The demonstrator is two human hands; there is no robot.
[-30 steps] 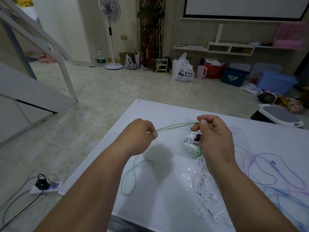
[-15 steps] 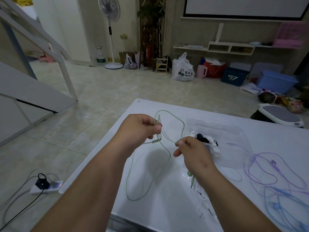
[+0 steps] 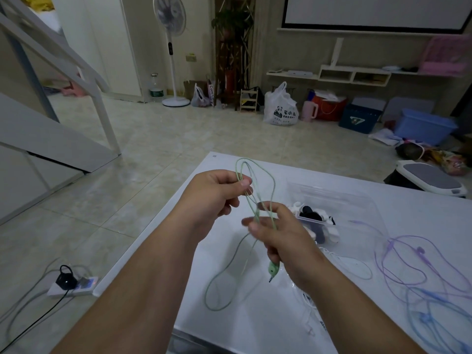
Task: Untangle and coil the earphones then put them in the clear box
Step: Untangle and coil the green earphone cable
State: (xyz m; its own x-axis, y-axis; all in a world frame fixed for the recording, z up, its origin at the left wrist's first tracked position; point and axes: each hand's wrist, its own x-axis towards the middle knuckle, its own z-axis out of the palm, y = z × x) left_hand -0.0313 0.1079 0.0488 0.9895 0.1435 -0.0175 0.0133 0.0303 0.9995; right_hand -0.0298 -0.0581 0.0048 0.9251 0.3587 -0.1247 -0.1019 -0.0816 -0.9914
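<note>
My left hand (image 3: 217, 192) pinches a loop of the green earphone cable (image 3: 267, 180) between thumb and fingers above the white table (image 3: 255, 315). My right hand (image 3: 283, 238) grips the same green cable lower down, with its fingers spread around the strands. The green plug (image 3: 272, 270) sticks out below that hand. A long green loop hangs down onto the table. The clear box (image 3: 355, 200) stands just right of my hands and holds white and black coiled earphones (image 3: 319, 221).
White earphones (image 3: 337, 259) lie under my right forearm. Purple earphones (image 3: 419, 254) and blue earphones (image 3: 429, 318) are spread at the table's right. A power strip (image 3: 74, 284) with cables lies on the floor at the left.
The stretched green cable has been folded into a loop. My right hand dropped from beside the box to below my left hand and took the strands lower down, with the plug now dangling.
</note>
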